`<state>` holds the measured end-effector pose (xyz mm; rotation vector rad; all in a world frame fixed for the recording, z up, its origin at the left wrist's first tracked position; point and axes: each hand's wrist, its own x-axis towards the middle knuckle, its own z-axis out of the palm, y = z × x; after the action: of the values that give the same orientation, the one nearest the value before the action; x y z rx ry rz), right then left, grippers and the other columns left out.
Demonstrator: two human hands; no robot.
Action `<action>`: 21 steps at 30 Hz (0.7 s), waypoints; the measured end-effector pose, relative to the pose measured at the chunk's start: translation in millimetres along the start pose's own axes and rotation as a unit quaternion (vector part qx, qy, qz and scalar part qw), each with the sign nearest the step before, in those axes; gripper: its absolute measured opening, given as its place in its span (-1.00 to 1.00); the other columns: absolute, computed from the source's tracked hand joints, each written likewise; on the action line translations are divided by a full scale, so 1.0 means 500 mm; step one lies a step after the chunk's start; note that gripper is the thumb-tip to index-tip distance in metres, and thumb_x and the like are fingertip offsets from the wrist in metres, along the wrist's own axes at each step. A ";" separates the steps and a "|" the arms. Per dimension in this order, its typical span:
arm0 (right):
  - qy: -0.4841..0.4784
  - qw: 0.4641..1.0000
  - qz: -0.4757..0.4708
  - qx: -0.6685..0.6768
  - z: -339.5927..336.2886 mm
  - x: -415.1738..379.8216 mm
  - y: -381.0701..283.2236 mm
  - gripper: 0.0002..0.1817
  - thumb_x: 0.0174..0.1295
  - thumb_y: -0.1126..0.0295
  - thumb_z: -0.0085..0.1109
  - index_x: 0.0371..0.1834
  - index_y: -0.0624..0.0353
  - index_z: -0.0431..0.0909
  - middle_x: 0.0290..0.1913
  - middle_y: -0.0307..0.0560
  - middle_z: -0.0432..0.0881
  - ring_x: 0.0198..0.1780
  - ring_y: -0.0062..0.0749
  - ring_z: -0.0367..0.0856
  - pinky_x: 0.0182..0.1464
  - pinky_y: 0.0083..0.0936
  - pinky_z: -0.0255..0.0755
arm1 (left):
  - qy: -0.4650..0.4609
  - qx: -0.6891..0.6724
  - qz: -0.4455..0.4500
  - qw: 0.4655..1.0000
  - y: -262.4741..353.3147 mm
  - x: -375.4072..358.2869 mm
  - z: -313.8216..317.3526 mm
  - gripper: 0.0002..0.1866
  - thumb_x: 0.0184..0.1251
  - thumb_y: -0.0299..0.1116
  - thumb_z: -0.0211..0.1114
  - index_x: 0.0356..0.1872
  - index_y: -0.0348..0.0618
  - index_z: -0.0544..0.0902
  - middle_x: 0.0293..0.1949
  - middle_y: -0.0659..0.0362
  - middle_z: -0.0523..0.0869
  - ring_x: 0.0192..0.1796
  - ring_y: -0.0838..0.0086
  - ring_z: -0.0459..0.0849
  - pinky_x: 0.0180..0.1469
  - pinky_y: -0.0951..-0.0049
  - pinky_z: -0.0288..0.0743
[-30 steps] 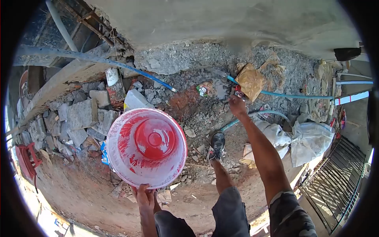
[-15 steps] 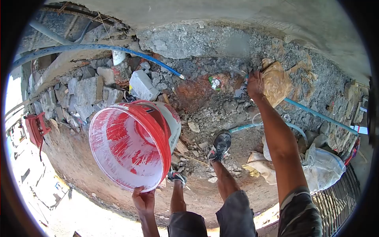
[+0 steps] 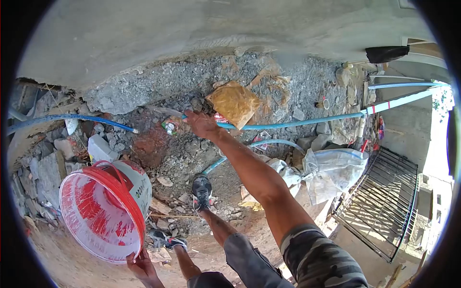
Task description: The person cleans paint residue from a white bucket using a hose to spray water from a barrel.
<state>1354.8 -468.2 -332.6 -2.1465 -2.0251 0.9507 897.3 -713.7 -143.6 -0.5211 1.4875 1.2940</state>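
My left hand (image 3: pixel 143 269) grips the rim of a red and white bucket (image 3: pixel 103 211), which is tilted so that its paint-smeared inside shows. Stretched forward over the rubble, my right hand (image 3: pixel 201 125) is closed round the end of a light blue hose (image 3: pixel 293 123). Something clear, perhaps water, shows just left of the hose end. Just beyond that hand lies a crumpled brown paper piece (image 3: pixel 234 103).
A dark blue pipe (image 3: pixel 72 116) and concrete blocks (image 3: pixel 102 148) are at the left. White plastic sacks (image 3: pixel 333 173) and a black metal grate (image 3: pixel 379 201) stand right. A grey wall (image 3: pixel 192 24) runs along the top.
The view has swung right, so bucket, hands and rubble appear farther left. More of the hose and the grate now shows. Both hands keep their hold.
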 end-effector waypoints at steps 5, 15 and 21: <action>0.005 0.989 -0.140 -0.034 0.012 0.017 -0.019 -0.71 0.33 0.42 0.06 0.09 0.26 0.49 -0.30 -0.15 0.57 -0.46 -0.45 0.43 -0.22 -0.50 0.46 | -0.027 0.007 0.042 0.999 -0.041 -0.062 0.073 -0.50 0.14 -0.57 0.23 0.17 -0.27 0.47 0.11 0.02 0.59 0.13 0.17 0.58 0.23 0.05 0.55; -0.094 0.994 -0.031 -0.046 0.029 -0.022 -0.038 -0.47 0.48 0.19 -0.08 0.48 0.00 0.21 -0.02 0.13 0.68 0.01 0.11 0.62 0.21 -0.11 0.42 | 0.007 -0.077 0.089 0.993 0.035 -0.028 -0.085 -0.36 -0.01 -0.62 0.12 0.25 -0.38 0.41 0.20 -0.08 0.58 0.22 0.05 0.58 0.28 -0.07 0.51; -0.163 0.986 0.022 -0.014 0.068 -0.028 -0.022 -0.45 0.51 0.02 -0.25 0.56 -0.37 0.07 0.25 0.20 0.52 0.22 0.26 0.50 0.22 0.01 0.39 | 0.101 -0.208 0.115 0.966 0.033 0.160 -0.156 -0.55 0.07 -0.66 0.16 0.08 -0.39 0.51 0.08 -0.10 0.62 0.10 0.00 0.63 0.25 -0.12 0.53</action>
<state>1330.1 -492.1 -349.7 -2.1794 -2.1422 1.3675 822.8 -754.9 -217.4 -0.7886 1.4763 1.7995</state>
